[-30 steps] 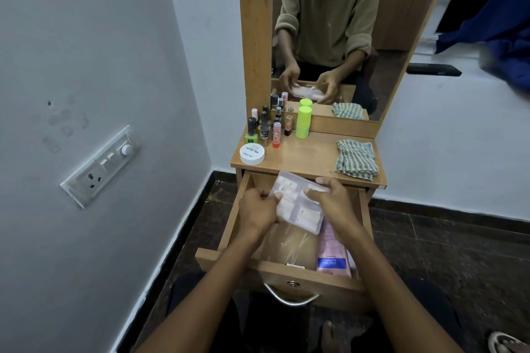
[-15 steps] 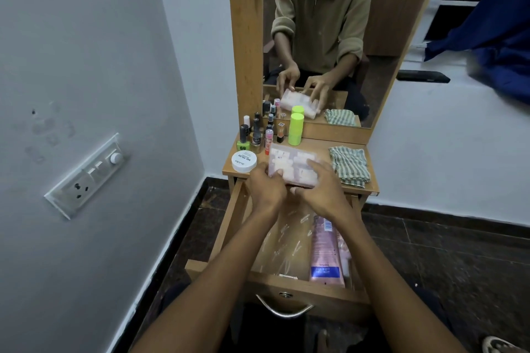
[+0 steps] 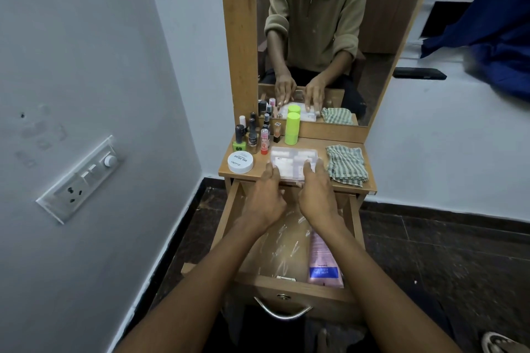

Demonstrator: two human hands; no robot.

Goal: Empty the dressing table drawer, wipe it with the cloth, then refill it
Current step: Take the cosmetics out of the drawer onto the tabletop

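On the grey wall at the far left sits a white switch-and-socket panel (image 3: 81, 179); to its right stands the wooden dressing table (image 3: 258, 170) with its tall mirror (image 3: 329, 37); on the tabletop's left part lie a round white nail-polish-remover tub (image 3: 240, 162) and a cluster of small dark and pink nail-polish bottles (image 3: 252, 135), with a lime-green cylindrical bottle (image 3: 292, 128) just beside them; in the middle of the top lies a flat clear plastic packet of white pads (image 3: 294, 162); the left hand (image 3: 265, 203) rests straight fingers on the packet's near-left edge, gripping nothing; the right hand (image 3: 317, 198) lies likewise, fingers extended on the near-right edge; to the right, just beside the packet, sits the folded green-and-white striped cloth (image 3: 346, 165); below, the open wooden drawer (image 3: 229, 221) with a metal handle (image 3: 282, 311) holds a clear crinkled plastic bag (image 3: 282, 249) on the left and a pink tube with a blue label (image 3: 323, 264) on the right; a blue fabric (image 3: 487, 23) hangs at far right.
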